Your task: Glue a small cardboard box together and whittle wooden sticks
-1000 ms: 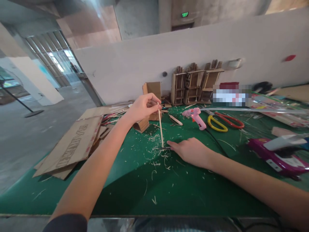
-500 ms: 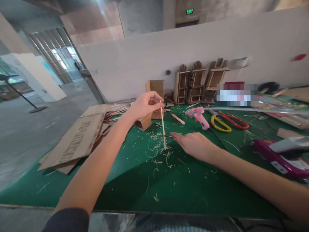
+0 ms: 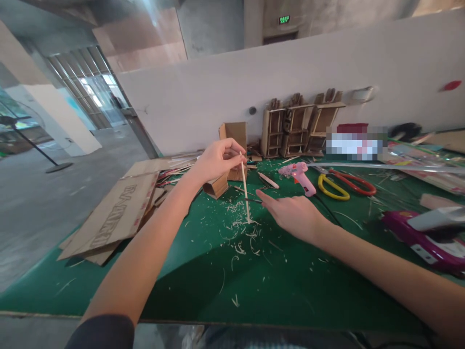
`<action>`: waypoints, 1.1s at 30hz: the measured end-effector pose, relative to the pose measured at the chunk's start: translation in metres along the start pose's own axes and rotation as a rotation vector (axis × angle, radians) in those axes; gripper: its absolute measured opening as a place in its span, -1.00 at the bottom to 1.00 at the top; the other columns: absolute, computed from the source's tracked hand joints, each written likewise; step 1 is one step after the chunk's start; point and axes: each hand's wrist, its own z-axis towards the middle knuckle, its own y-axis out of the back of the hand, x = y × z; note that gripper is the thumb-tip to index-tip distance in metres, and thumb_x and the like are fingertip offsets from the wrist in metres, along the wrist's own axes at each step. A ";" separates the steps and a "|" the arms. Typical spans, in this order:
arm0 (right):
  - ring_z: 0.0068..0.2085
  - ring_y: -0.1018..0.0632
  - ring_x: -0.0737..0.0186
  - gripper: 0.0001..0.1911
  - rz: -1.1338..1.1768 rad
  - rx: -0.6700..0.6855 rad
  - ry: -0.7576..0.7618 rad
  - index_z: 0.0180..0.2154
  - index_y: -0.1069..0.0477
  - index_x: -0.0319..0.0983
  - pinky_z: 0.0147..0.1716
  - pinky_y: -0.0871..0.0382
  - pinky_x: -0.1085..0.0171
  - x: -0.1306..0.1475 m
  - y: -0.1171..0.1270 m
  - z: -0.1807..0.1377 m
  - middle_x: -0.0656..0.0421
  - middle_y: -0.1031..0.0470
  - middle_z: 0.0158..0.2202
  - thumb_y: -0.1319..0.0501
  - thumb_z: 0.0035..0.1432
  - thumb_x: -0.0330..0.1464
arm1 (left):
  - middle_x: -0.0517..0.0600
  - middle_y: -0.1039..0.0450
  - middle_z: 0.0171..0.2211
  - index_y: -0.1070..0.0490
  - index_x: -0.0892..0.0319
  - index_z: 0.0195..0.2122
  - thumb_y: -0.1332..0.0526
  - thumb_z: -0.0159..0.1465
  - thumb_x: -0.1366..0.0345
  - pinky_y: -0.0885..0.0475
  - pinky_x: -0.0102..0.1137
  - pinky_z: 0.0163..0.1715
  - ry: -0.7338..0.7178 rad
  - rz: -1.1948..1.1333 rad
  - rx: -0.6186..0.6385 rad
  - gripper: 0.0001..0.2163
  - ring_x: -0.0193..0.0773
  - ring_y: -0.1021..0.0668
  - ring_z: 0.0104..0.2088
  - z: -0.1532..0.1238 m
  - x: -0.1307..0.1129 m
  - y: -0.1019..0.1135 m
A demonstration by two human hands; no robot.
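Observation:
My left hand [image 3: 224, 157] pinches the top of a thin wooden stick [image 3: 245, 189], which stands slightly tilted with its lower end at the green tabletop [image 3: 189, 276]. In my right hand [image 3: 290, 213] is a small knife [image 3: 253, 199]; its dark blade meets the stick below the middle. My fingers cover its handle. Pale curled wood shavings [image 3: 238, 248] lie scattered around the stick's foot.
Flattened cardboard [image 3: 116, 208] lies at the left. Behind my hands are a cardboard piece [image 3: 234, 131] and cardboard structures [image 3: 298, 128] against the wall. To the right sit a pink glue gun [image 3: 300, 175], scissors [image 3: 334, 189] and a purple device [image 3: 410, 237].
My right hand and the knife have moved slightly up along the stick. My left hand keeps its pinch in nearly the same place.

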 end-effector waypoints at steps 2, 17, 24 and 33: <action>-0.49 -0.58 0.10 -0.46 0.018 0.028 0.013 0.32 0.00 -0.22 -0.57 -0.24 0.29 -0.001 0.001 0.001 0.08 -0.58 -0.46 0.18 0.37 -0.25 | 0.05 -0.54 -0.35 -0.34 0.23 -0.26 -0.20 0.22 0.37 -0.53 -0.38 -0.28 0.031 -0.019 -0.023 -0.91 -0.33 -0.60 -0.32 0.001 0.003 -0.002; -0.56 -0.54 0.11 -0.44 -0.008 0.019 0.139 0.33 0.02 -0.26 -0.62 -0.18 0.30 -0.003 -0.007 -0.007 0.08 -0.55 -0.54 0.11 0.34 -0.31 | 0.06 -0.54 -0.30 -0.33 0.21 -0.25 -0.18 0.20 0.37 -0.52 -0.33 -0.22 0.088 -0.078 -0.062 -0.90 -0.31 -0.60 -0.33 0.000 0.005 -0.006; -0.41 -0.57 0.09 -0.45 0.053 -0.122 -0.034 0.33 0.00 -0.22 -0.42 -0.28 0.22 -0.012 0.010 0.008 -0.02 -0.60 -0.32 0.22 0.36 -0.28 | 0.07 -0.55 -0.28 -0.33 0.24 -0.23 -0.13 0.25 0.40 -0.51 -0.35 -0.21 0.062 -0.107 -0.035 -0.92 -0.35 -0.60 -0.33 0.001 0.000 -0.010; -0.50 -0.53 0.17 -0.44 0.037 -0.090 -0.011 0.34 0.05 -0.22 -0.41 -0.23 0.23 -0.017 0.010 0.015 0.03 -0.58 -0.38 0.24 0.36 -0.30 | 0.09 -0.55 -0.27 -0.36 0.23 -0.22 -0.16 0.25 0.37 -0.52 -0.33 -0.21 0.028 -0.041 -0.011 -0.90 -0.31 -0.60 -0.29 0.000 -0.001 -0.009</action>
